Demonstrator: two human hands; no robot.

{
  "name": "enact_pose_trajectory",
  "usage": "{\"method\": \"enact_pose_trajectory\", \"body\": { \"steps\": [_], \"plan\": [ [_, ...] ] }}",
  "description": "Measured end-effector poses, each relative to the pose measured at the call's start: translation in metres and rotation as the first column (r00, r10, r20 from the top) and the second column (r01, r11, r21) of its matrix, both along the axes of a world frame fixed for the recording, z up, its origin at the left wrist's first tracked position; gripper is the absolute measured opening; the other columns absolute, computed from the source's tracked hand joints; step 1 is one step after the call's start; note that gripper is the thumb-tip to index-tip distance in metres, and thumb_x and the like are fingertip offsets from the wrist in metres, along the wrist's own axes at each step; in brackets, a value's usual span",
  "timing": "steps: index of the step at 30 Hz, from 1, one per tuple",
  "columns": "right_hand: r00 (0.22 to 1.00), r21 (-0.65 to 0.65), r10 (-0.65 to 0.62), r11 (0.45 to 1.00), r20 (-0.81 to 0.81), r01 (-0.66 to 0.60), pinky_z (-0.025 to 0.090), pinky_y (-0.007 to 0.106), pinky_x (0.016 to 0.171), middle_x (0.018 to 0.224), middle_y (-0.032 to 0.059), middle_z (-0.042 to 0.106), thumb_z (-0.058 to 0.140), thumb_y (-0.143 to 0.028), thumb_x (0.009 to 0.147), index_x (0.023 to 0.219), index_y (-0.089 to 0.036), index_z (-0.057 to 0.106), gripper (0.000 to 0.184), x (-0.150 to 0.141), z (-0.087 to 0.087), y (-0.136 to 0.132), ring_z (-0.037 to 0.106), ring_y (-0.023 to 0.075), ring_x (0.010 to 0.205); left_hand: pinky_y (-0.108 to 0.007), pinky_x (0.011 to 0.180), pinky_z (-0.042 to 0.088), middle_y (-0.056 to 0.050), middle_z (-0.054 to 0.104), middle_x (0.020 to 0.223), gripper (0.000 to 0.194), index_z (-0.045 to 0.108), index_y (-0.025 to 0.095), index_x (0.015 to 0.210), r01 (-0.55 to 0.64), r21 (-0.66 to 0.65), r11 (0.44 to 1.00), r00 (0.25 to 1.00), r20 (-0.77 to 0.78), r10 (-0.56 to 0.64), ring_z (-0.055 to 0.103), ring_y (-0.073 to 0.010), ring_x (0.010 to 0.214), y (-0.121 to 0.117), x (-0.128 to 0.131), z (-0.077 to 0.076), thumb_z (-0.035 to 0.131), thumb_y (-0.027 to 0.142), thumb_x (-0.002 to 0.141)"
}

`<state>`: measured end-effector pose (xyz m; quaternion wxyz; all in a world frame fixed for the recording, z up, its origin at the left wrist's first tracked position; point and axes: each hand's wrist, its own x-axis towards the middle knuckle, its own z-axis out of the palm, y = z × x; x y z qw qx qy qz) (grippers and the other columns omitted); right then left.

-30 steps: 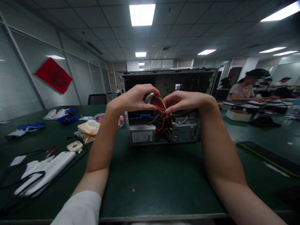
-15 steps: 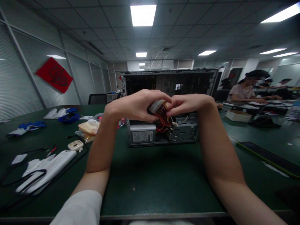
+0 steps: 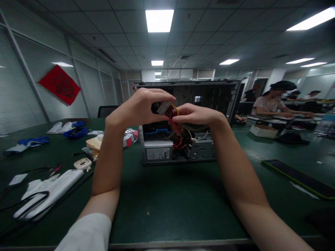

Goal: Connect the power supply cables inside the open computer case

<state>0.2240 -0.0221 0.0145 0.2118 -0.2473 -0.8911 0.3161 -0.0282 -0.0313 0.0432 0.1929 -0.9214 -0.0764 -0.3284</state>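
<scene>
In the head view an open computer case [image 3: 188, 161] lies on its side on the green table. My left hand [image 3: 142, 108] is curled round a white multi-pin power connector [image 3: 163, 107] at the end of a wire bundle. My right hand [image 3: 199, 114] pinches the red, yellow and dark power cable [image 3: 172, 111] just behind that connector. More wires [image 3: 179, 139] run down into the case. A silver power supply [image 3: 158, 151] with a label sits at the lower left inside it, a metal drive cage [image 3: 202, 150] at the lower right.
On the left lie a white power strip [image 3: 49, 195] with black cords, a small white case [image 3: 82, 164], gloves [image 3: 27, 143] and plastic-wrapped items [image 3: 94, 143]. To the right are a dark flat panel [image 3: 298, 177] and a white box [image 3: 263, 131]. A co-worker [image 3: 272, 103] sits beyond.
Both my hands have moved left and slightly apart with the connector and cable. Blue parts inside the case now show below my left hand.
</scene>
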Motion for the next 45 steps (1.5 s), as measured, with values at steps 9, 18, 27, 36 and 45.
{"method": "enact_pose_trajectory", "body": {
  "steps": [9,18,27,36,45],
  "plan": [
    [0.798,0.511,-0.584,0.737,0.149,0.443,0.037,0.025,0.055,0.076,0.0062,0.071,0.058,-0.042,0.105,0.087,-0.013,0.07,0.036,-0.047,-0.019,0.023,0.061,0.014,0.064,-0.034,0.087,0.057,0.0,0.078,0.107,0.009,0.076,0.023,0.096,0.271,0.143,0.952,0.865,0.397,-0.306,0.071,-0.0134,0.098,-0.016,-0.027,0.009,0.072,0.031,0.098],
    [0.532,0.703,-0.842,0.434,0.092,0.563,0.059,0.036,0.085,0.116,0.0241,0.078,0.052,-0.029,0.106,0.121,-0.009,0.078,0.037,-0.105,-0.052,0.054,0.077,0.0349,0.109,-0.036,0.078,0.055,0.002,0.077,0.093,0.027,0.078,0.024,0.084,0.346,0.134,0.929,0.784,0.502,-0.365,0.07,-0.0129,0.083,-0.029,-0.036,0.007,0.073,0.048,0.097],
    [0.539,0.684,-0.835,0.458,0.111,0.568,0.06,0.035,0.089,0.12,0.0212,0.079,0.055,-0.039,0.105,0.125,-0.013,0.077,0.039,-0.099,-0.05,0.066,0.077,0.0324,0.111,-0.033,0.078,0.056,0.001,0.077,0.095,0.028,0.075,0.025,0.084,0.299,0.107,0.948,0.814,0.489,-0.312,0.068,-0.0122,0.082,-0.017,-0.034,0.006,0.07,0.048,0.1],
    [0.555,0.683,-0.826,0.462,0.099,0.566,0.059,0.034,0.09,0.119,0.0196,0.079,0.052,-0.038,0.107,0.124,-0.015,0.078,0.038,-0.101,-0.05,0.066,0.077,0.031,0.111,-0.03,0.067,0.05,-0.002,0.078,0.092,0.024,0.076,0.024,0.083,0.34,0.157,0.927,0.828,0.418,-0.374,0.069,-0.0123,0.077,-0.004,-0.025,0.009,0.068,0.038,0.101],
    [0.521,0.67,-0.851,0.427,0.069,0.608,0.061,0.037,0.09,0.119,0.0227,0.078,0.055,-0.04,0.105,0.124,-0.012,0.077,0.04,-0.102,-0.051,0.065,0.077,0.0343,0.111,-0.033,0.074,0.053,0.0,0.077,0.096,0.029,0.074,0.025,0.082,0.214,0.004,0.977,0.887,0.419,-0.196,0.069,-0.013,0.083,-0.016,-0.029,0.006,0.066,0.045,0.101]
  ]
}}
